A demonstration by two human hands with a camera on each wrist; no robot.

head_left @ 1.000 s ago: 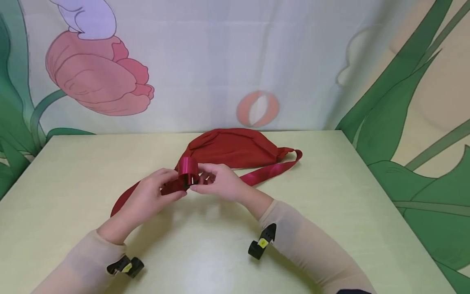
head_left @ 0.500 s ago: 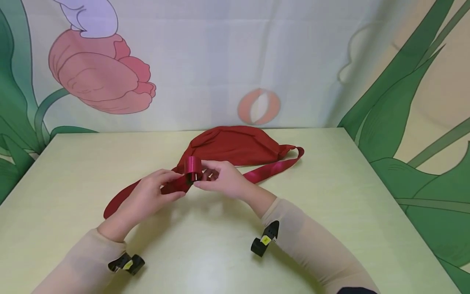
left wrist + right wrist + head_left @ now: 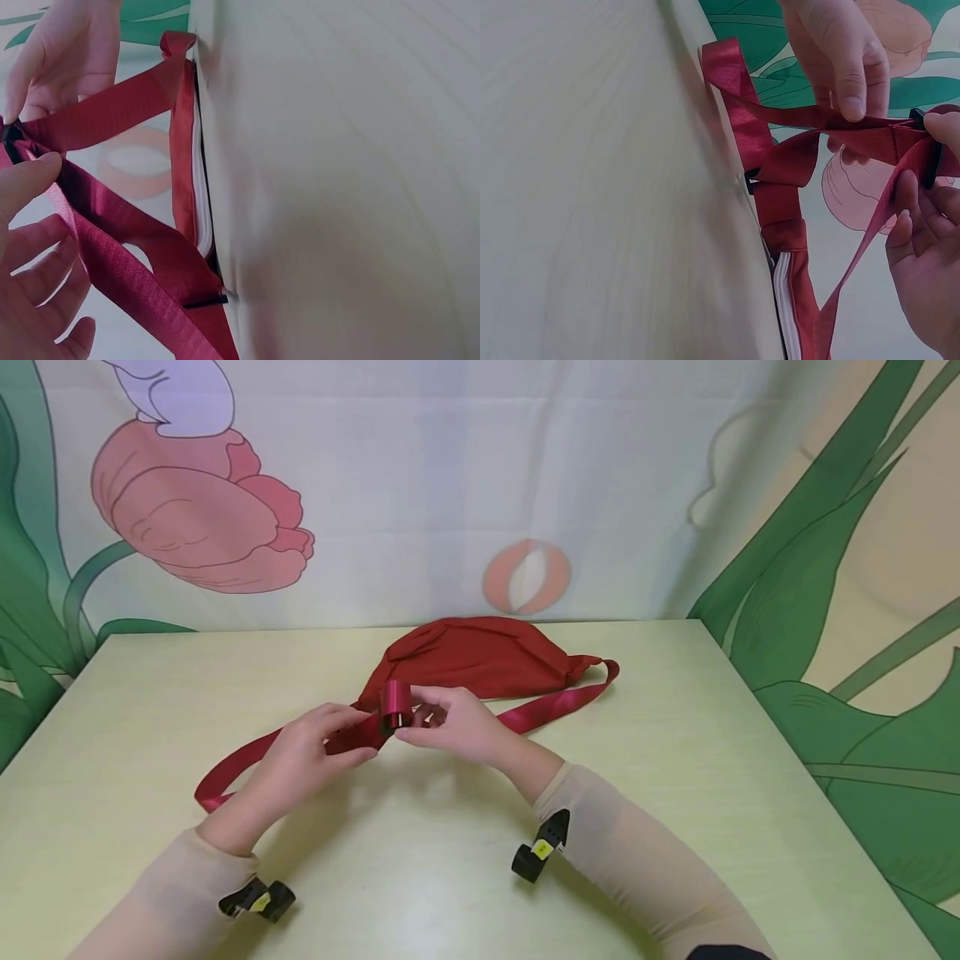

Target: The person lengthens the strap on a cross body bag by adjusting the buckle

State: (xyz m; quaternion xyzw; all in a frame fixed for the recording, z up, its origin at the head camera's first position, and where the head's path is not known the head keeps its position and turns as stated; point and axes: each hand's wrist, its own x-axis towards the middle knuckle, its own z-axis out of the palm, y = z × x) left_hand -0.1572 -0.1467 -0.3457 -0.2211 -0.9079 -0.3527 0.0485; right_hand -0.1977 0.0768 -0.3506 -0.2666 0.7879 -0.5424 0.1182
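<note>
A red waist bag (image 3: 480,656) lies at the far side of the table, its white zipper (image 3: 784,300) showing in both wrist views. Its shiny dark-red strap (image 3: 551,708) runs right and left, with a raised loop (image 3: 396,697) between my hands. My left hand (image 3: 303,752) pinches the strap between thumb and fingers, left of that loop. Close by on the right, my right hand (image 3: 461,727) grips a black strap buckle (image 3: 932,161) threaded with webbing, thumb above and fingers below. A second small black slider (image 3: 751,181) sits on the strap nearer the bag.
The pale table (image 3: 450,877) spreads around the bag on all sides. A printed curtain (image 3: 390,493) with flower and leaf pictures hangs behind it. Each sleeve carries a black wrist camera, one on the left (image 3: 258,900) and one on the right (image 3: 540,847).
Behind my left forearm, the strap has spread further left into a wider loop. My right hand and the raised loop shifted slightly right, then stayed put.
</note>
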